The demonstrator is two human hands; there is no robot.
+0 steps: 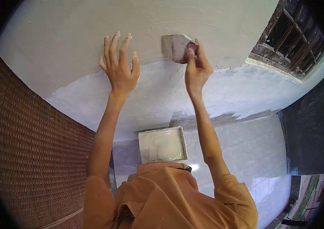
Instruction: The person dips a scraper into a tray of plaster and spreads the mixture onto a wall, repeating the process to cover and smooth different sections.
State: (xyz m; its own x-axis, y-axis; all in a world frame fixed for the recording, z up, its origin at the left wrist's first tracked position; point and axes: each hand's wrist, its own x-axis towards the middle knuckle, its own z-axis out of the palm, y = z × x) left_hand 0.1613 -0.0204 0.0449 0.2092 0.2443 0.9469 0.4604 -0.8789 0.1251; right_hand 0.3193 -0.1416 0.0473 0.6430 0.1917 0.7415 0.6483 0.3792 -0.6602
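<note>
My right hand (198, 68) grips a flat scraper (179, 46) by its dark reddish end, with the pale blade lying against the wall (93, 42). To the left, my left hand (122, 70) has its fingers spread on or just off the wall and holds nothing; contact is hard to tell. White smears mark its fingertips. The wall's upper part is greyish-beige with faint streaks, while a whiter band (139, 97) runs below a ragged edge. Below both hands, a rectangular tray (185, 144) holds a pale, creamy material.
A brown woven surface (39, 149) stands at the left. At the upper right is a barred window (292, 36). A tiled floor (238, 141) spreads beneath the wall, with a dark panel (313, 126) at the right.
</note>
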